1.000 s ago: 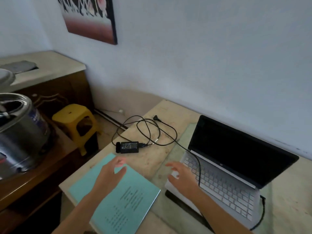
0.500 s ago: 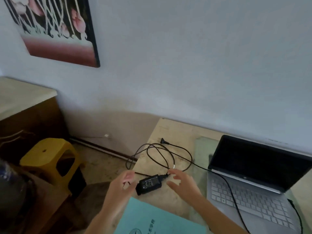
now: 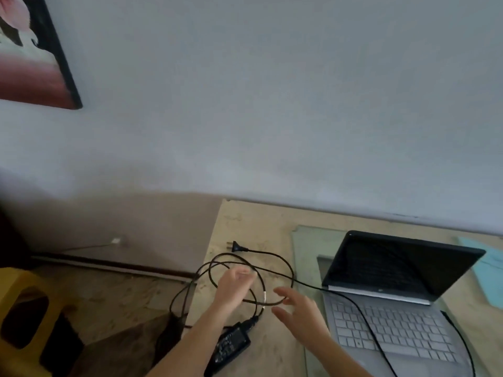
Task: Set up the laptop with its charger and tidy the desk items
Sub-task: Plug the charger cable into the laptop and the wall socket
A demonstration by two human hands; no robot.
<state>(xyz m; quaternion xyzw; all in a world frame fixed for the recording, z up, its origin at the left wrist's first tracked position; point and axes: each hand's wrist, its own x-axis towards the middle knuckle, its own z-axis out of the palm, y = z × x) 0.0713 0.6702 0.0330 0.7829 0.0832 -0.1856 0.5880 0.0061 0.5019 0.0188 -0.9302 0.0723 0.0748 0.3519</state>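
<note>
I read the left grip (image 3: 234,289) as hovering over the coiled black cable (image 3: 291,272). Its fingers are bent toward the loops, but they are smeared by motion blur, so I cannot tell whether they pinch the cord or only brush it. The right grip (image 3: 300,308) is just beside it, fingers spread and holding nothing, with the fingertips (image 3: 283,297) close to the near edge of the same loop.

The charger brick (image 3: 233,345) lies flat on the counter (image 3: 245,221) below the left forearm, near the counter's left edge. From it the cable winds into loose loops, part of which hangs over that edge. The wall plug (image 3: 236,247) lies free on the counter beyond the loops. One strand runs right across the keyboard of the laptop (image 3: 394,308), which stands open with a dark screen on a glass sheet (image 3: 307,240).

A pale blue paper (image 3: 490,278) lies beyond the laptop's right side. On the floor to the left I see a yellow stool (image 3: 19,300), and a framed picture (image 3: 32,63) hangs on the wall above.
</note>
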